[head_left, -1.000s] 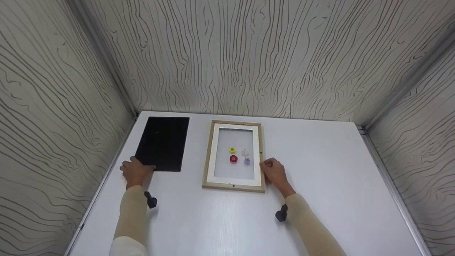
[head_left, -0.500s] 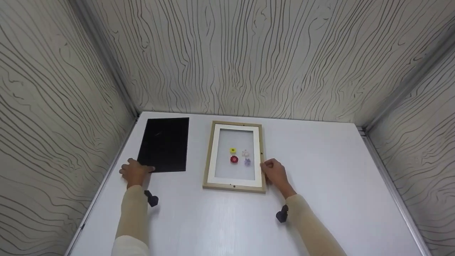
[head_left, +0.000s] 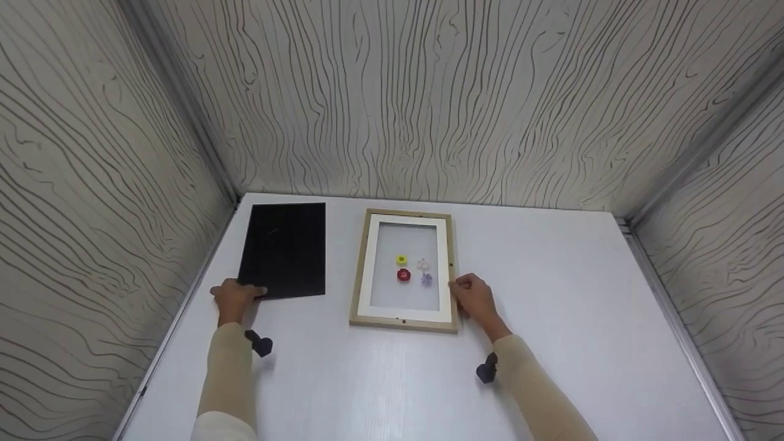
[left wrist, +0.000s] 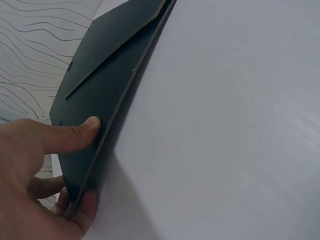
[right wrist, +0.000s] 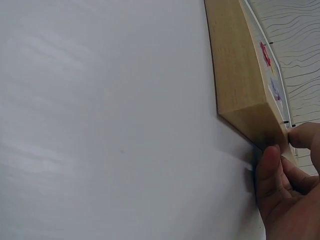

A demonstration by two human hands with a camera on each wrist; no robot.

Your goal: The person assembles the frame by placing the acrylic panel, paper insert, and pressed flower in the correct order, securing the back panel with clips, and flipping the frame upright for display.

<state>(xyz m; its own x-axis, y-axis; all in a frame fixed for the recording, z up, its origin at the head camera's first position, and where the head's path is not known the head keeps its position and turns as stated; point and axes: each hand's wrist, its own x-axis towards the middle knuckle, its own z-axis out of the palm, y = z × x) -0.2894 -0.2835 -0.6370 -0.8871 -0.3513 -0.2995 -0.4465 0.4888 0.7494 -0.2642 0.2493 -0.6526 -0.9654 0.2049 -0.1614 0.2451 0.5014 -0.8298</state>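
Note:
In the head view my left hand [head_left: 234, 300] grips the near left corner of a black frame backing board [head_left: 283, 250]. The left wrist view shows the thumb [left wrist: 90, 127] pressing its face, fingers curled under the edge; a stand flap [left wrist: 117, 50] lies on that face. To the right lies a light wooden picture frame [head_left: 355, 293] with a white mat [head_left: 365, 275]. Small yellow [head_left: 401, 260], red [head_left: 403, 275], pale pink [head_left: 422, 264] and purple flowers [head_left: 426, 280] sit within it. My right hand [head_left: 476, 301] pinches the frame's right side, low down.
The white table [head_left: 563, 306] bears the board and frame side by side, with a strip of tabletop between them. Wood-patterned walls [head_left: 398, 104] rise at the back and both sides. A black wrist device [head_left: 487, 369] hangs at each sleeve.
The board has turned slightly, its near right corner shifting right. My left hand has drawn a little nearer, its fingers moving in under the board's edge. The right hand and frame stay nearly still.

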